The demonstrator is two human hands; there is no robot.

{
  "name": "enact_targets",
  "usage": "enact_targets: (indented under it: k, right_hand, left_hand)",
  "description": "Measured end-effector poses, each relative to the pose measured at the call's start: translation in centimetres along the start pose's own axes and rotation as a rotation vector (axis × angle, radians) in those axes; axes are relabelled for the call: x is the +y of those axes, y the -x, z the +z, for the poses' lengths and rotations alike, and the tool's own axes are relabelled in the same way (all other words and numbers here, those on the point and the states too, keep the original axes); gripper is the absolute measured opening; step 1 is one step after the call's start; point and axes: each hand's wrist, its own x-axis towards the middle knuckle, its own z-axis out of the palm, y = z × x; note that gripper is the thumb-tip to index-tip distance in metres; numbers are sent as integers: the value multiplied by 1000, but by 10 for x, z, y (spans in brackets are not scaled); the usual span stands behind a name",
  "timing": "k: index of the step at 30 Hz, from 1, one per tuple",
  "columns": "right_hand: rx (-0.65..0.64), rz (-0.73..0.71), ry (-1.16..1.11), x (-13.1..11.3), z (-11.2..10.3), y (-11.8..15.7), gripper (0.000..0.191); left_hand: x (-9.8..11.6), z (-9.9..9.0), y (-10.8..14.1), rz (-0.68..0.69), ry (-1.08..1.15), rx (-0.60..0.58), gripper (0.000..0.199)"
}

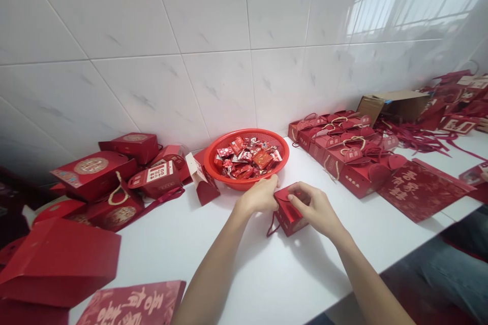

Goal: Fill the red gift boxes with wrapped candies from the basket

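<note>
Between my two hands a small red gift box (pixel 288 215) stands on the white table, a dark red cord hanging from its left side. My left hand (pixel 263 194) grips it at the back left corner, with the fingers curled and their tips partly hidden. Across its right side lies my right hand (pixel 314 207), thumb on the top flap and fingers bent over the far edge. Just behind my left hand sits a red plastic basket (pixel 213 175) holding several wrapped candies (pixel 244 158).
Finished-looking red boxes with cord handles (pixel 345 155) stand in rows at right, beside a flat printed red bag (pixel 423 188). Red boxes (pixel 93 167) pile up at left. A cardboard box (pixel 404 106) and dark red ribbons (pixel 423 137) lie farther right, against the tiled wall (pixel 213 76).
</note>
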Motion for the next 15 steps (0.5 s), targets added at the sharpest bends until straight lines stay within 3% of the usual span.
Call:
enact_targets:
  k: [2, 6, 10, 15]
  right_hand:
    - [37, 1, 18, 2, -4, -1, 18]
    - [109, 6, 51, 6, -9, -2, 17]
    - [73, 14, -7, 4, -5, -2, 18]
    - [-44, -15, -274, -10, 0, -1, 26]
  left_hand:
    - [4, 4, -4, -16, 119, 54, 41]
    - [7, 4, -6, -91, 485, -11, 47]
    - [8, -5, 1, 9, 714, 55, 50]
    - [21, -20, 23, 145, 921, 174, 40]
